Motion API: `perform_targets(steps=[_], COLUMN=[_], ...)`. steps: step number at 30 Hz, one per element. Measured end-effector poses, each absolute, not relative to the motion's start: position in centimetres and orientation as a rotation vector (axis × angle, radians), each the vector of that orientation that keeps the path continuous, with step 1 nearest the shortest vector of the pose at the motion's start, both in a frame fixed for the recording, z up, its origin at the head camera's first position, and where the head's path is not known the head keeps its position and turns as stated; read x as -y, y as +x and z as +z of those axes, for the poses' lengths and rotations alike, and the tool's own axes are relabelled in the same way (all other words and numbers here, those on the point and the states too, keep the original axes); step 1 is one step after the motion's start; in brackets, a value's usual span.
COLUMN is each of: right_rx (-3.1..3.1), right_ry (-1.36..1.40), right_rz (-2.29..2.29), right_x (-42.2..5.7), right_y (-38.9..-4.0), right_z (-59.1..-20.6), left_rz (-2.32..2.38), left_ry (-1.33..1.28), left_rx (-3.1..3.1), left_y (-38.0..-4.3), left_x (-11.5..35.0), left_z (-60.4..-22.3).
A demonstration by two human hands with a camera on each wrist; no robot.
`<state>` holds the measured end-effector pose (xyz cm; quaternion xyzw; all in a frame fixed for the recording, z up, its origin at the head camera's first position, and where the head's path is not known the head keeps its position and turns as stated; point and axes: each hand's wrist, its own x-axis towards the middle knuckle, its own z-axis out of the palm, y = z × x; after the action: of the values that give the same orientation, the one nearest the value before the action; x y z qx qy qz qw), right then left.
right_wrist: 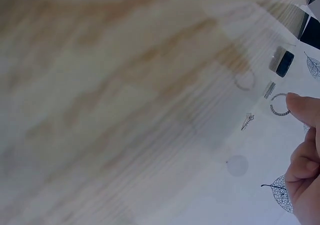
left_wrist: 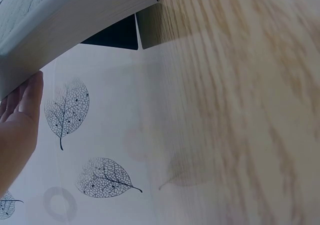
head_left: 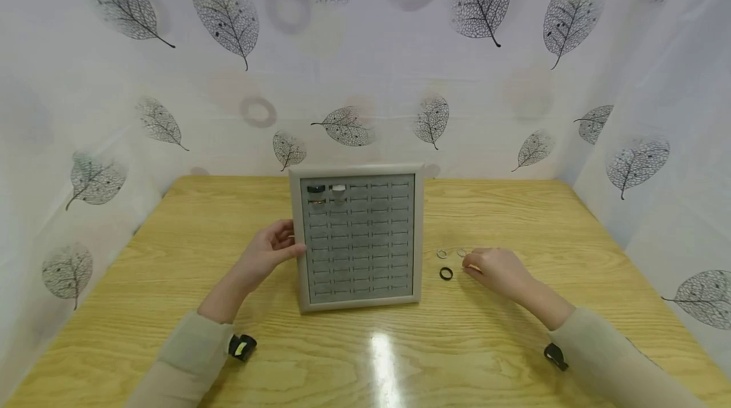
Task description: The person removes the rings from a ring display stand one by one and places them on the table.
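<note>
A ring display board [head_left: 360, 240] with a pale frame and grey slotted padding stands upright on the table. My left hand [head_left: 274, 246] grips its left edge, thumb at the front of the frame. Several rings sit in the top-left slots, among them a black ring [head_left: 316, 189] and a silver ring [head_left: 339, 188]. To the right of the board, my right hand [head_left: 498, 270] pinches a textured silver ring [right_wrist: 279, 105] at the fingertips. Close by on the table lie a loose black ring [head_left: 446, 273], a silver ring [head_left: 442, 254] and a ring with a leaf-like ornament [right_wrist: 247, 121].
The wooden table [head_left: 228, 344] reaches back to a white curtain [head_left: 394, 78] printed with leaves, which also hangs at both sides. Behind the board, a dark stand leg [left_wrist: 115, 35] props it from the back.
</note>
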<state>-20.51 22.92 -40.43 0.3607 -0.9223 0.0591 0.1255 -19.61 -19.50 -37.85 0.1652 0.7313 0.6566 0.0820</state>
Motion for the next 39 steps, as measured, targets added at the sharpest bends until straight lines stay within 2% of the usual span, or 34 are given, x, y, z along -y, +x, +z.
perform_targets(steps=[16, 39], right_rx=[2.741, 3.024], right_ry=[1.079, 0.935], right_rz=[0.198, 0.441], right_x=[-23.07, -23.39], right_y=[-20.65, -20.86], right_z=[-40.43, -40.34], left_rz=[1.947, 1.970], left_ry=[0.503, 0.518], left_rx=[-2.194, -2.171], left_y=[-19.66, -19.70], left_x=[19.51, 19.63], left_z=[-37.76, -37.92])
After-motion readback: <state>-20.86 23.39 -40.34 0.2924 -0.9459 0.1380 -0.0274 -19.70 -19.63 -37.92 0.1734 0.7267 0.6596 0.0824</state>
